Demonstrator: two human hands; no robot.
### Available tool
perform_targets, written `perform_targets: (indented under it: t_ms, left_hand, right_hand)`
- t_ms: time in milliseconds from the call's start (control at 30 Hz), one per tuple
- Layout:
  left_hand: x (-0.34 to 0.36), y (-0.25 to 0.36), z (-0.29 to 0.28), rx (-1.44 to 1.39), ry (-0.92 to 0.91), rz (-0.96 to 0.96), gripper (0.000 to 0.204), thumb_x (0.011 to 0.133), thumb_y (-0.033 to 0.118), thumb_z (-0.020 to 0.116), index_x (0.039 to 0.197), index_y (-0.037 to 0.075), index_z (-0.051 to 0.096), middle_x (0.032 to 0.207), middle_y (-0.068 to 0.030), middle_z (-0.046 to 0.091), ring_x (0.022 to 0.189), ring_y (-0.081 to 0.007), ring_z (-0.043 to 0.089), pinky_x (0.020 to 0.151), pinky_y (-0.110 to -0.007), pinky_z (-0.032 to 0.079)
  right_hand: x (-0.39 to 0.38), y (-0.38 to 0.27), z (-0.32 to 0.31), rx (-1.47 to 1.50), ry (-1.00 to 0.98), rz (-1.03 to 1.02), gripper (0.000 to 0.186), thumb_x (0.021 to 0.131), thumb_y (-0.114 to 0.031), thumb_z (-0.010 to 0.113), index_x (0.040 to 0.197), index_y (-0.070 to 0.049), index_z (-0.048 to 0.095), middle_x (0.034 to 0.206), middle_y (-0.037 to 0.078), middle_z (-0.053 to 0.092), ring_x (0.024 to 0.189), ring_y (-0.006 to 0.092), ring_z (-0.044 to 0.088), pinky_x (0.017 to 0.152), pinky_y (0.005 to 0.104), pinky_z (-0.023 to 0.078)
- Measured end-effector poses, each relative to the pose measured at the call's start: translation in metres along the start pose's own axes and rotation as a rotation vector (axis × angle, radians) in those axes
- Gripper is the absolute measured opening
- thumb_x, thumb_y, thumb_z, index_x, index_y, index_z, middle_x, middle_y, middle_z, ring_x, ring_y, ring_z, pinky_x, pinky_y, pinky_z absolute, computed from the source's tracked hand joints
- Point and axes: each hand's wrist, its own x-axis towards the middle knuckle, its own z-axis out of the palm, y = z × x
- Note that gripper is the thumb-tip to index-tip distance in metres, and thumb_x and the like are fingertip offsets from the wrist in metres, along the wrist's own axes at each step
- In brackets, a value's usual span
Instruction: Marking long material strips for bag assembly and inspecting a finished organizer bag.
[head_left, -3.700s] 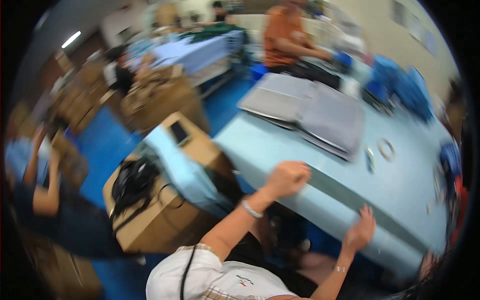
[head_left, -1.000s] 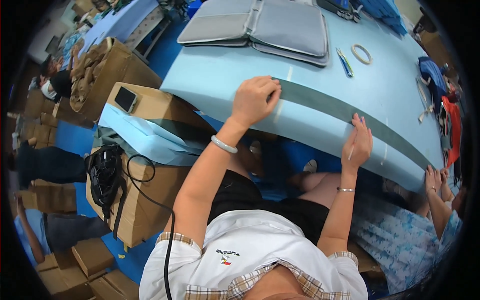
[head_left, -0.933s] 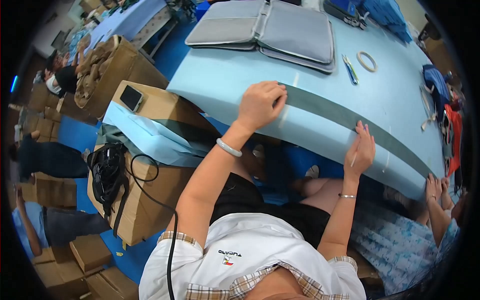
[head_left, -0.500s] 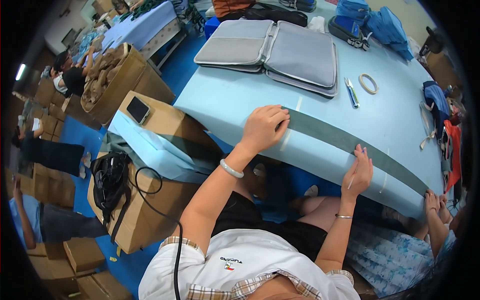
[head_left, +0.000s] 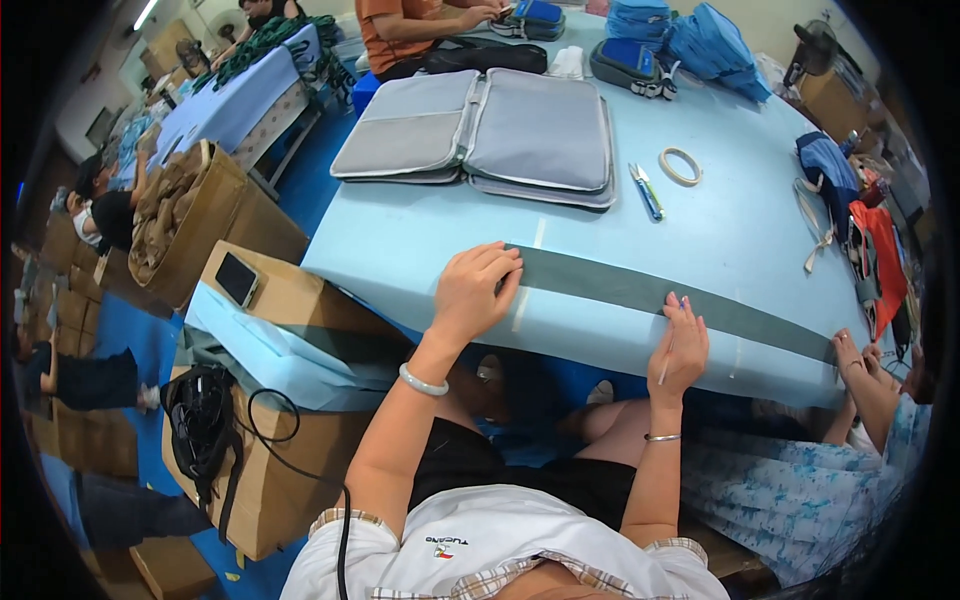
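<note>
A long dark green fabric strip (head_left: 610, 280) lies along the near edge of the light blue covered table (head_left: 420, 240). My left hand (head_left: 474, 290) has its bent fingers closed over the left end of the strip, beside a strip of pale tape. Farther right, my right hand (head_left: 680, 352) rests its fingertips on the strip's near edge. A slim pale pen-like stick (head_left: 663, 372) runs through the right hand, mostly hidden by the fingers. At the strip's far right end, a co-worker's hands (head_left: 858, 362) touch it.
An opened grey padded case (head_left: 540, 130) lies beyond the strip. Small snips (head_left: 647, 192) and a tape roll (head_left: 681, 166) lie right of it. Blue bags (head_left: 715, 55) stand at the back. On my left, cardboard boxes (head_left: 290, 480) carry a phone (head_left: 237, 278) and black bag (head_left: 200, 425).
The view has shifted, so the table sits further left and a seated person in orange now shows at the back. Both my hands keep their places on the strip.
</note>
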Motion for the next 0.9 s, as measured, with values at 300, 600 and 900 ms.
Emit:
perform_targets:
  t_ms: [300,600,900]
  left_hand:
    - [0.0015,0.0025,0.0021,0.0,-0.005,-0.004,0.007,0.085,0.011,0.069,0.09,0.009,0.072,0.101,-0.0035,0.075,0.108,-0.0248,0.068,0.088,-0.038,0.051]
    - [0.0001,0.0015,0.0018,0.011,0.004,-0.014,0.006,0.085,0.012,0.069,0.09,0.009,0.072,0.102,-0.0034,0.075,0.107,-0.0233,0.068,0.09,-0.038,0.05]
    - [-0.0006,0.0001,0.0015,0.007,0.019,0.002,0.006,0.085,0.011,0.069,0.091,0.009,0.071,0.101,-0.0031,0.074,0.107,-0.0233,0.068,0.09,-0.038,0.05]
  right_hand:
    - [0.0006,0.0014,-0.0015,-0.009,0.0,-0.008,0.018,0.094,-0.005,0.052,0.105,-0.007,0.066,0.121,0.006,0.071,0.124,0.0255,0.061,0.107,0.0433,0.041]
    - [0.0003,0.0001,-0.0004,0.011,-0.011,-0.005,0.018,0.094,-0.003,0.052,0.104,-0.008,0.067,0.122,0.006,0.071,0.123,0.0255,0.062,0.107,0.0434,0.041]
    - [0.0001,-0.0016,-0.0011,-0.001,-0.007,-0.001,0.018,0.094,-0.003,0.053,0.104,-0.008,0.067,0.12,0.005,0.071,0.122,0.0254,0.062,0.107,0.0431,0.041]
